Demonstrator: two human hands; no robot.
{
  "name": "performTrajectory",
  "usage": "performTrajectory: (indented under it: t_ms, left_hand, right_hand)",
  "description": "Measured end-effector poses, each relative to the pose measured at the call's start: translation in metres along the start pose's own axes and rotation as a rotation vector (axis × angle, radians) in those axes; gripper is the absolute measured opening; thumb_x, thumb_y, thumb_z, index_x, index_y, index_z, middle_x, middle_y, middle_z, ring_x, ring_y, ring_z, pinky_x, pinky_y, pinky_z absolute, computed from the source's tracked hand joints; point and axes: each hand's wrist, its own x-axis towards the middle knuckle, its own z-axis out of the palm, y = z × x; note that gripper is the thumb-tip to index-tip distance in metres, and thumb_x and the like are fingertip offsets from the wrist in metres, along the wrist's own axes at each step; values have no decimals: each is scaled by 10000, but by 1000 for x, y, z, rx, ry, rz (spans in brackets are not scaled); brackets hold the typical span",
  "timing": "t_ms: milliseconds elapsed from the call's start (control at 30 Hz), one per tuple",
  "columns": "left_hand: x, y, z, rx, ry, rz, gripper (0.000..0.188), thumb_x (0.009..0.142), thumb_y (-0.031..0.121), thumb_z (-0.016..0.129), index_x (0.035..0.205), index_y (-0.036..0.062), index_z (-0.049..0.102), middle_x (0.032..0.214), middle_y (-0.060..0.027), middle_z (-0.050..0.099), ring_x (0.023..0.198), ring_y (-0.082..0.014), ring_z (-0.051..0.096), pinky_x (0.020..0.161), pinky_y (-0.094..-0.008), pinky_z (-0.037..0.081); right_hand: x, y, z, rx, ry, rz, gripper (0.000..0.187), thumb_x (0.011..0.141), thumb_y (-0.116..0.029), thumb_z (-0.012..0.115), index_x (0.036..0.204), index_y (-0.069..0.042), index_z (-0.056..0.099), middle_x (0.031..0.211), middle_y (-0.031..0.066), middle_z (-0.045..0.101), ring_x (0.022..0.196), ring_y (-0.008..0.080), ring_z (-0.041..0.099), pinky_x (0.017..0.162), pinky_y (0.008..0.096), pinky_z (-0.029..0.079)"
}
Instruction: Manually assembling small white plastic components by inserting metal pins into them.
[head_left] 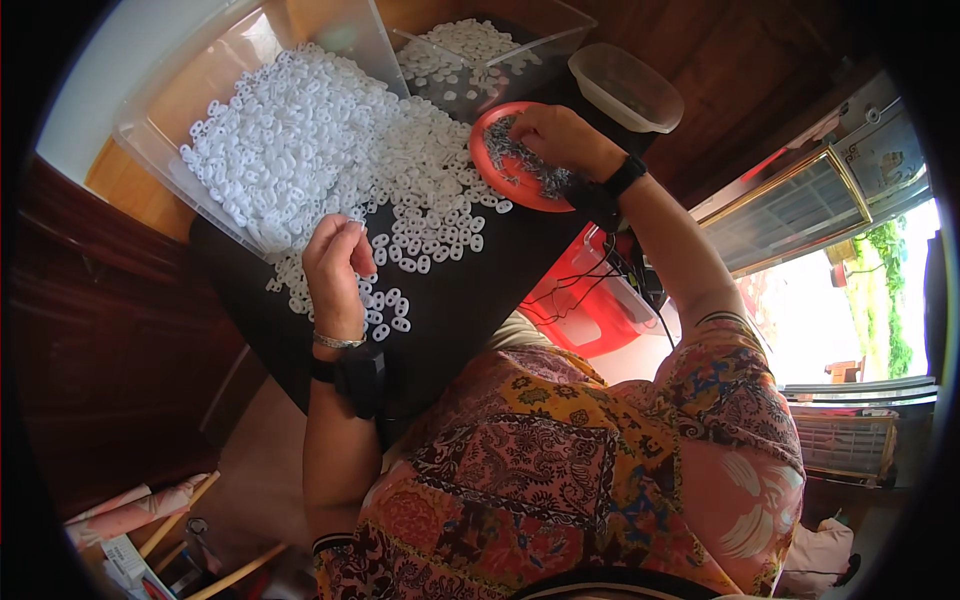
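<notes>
My left hand (338, 268) is closed, fingers curled and thumb pressed in, over the black table beside the loose white plastic pieces (430, 225). A bit of white shows at its fingertips, too small to tell whether it is a held piece. These pieces are flat ovals with two holes. With fingers pinched together, my right hand (568, 138) reaches into a round red dish (482, 165) of small grey metal pieces (545, 178), which look like screws or pins. What its fingertips hold is hidden.
A clear plastic bin (160, 135) lies tipped, white pieces spilling onto the black table (450, 300). Behind stands another clear container (560, 22) with more pieces. An oval translucent tub (625, 85) is at the far right. Black cables (590, 280) hang by a red bin (580, 320).
</notes>
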Motion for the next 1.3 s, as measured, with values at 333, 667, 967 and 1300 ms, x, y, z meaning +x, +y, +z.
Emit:
performTrajectory:
  t_ms: [333, 667, 967, 1300]
  left_hand:
    - [-4, -1, 0, -81, 24, -14, 129, 869, 136, 531, 778, 45, 544, 593, 10, 495, 498, -75, 451, 476, -212, 358]
    - [-3, 1, -6, -32, 20, 66, 128, 880, 143, 531, 782, 61, 527, 615, 34, 465, 523, -44, 424, 465, -191, 338]
    - [-1, 1, -6, 76, -30, 61, 169, 893, 132, 503, 747, 47, 504, 572, 34, 437, 516, -43, 398, 470, -199, 321]
    - [-3, -1, -2, 142, -63, 36, 151, 894, 115, 503, 766, 33, 503, 583, 26, 445, 515, -47, 391, 476, -204, 323]
  right_hand:
    - [42, -110, 8, 856, -38, 189, 169, 843, -139, 637, 913, 12, 661, 749, 47, 657, 713, 85, 601, 657, 244, 490]
    - [68, -159, 58, 1089, -222, 21, 171, 916, -150, 579, 953, 11, 627, 840, 6, 624, 818, 60, 549, 752, 230, 459]
    - [61, -151, 59, 1161, -324, 79, 198, 931, -179, 569, 944, 11, 622, 830, -15, 605, 800, 56, 523, 734, 220, 444]
    - [60, -146, 60, 1020, -301, 13, 186, 931, -168, 560, 924, 9, 617, 805, -15, 597, 780, 56, 509, 725, 227, 438]
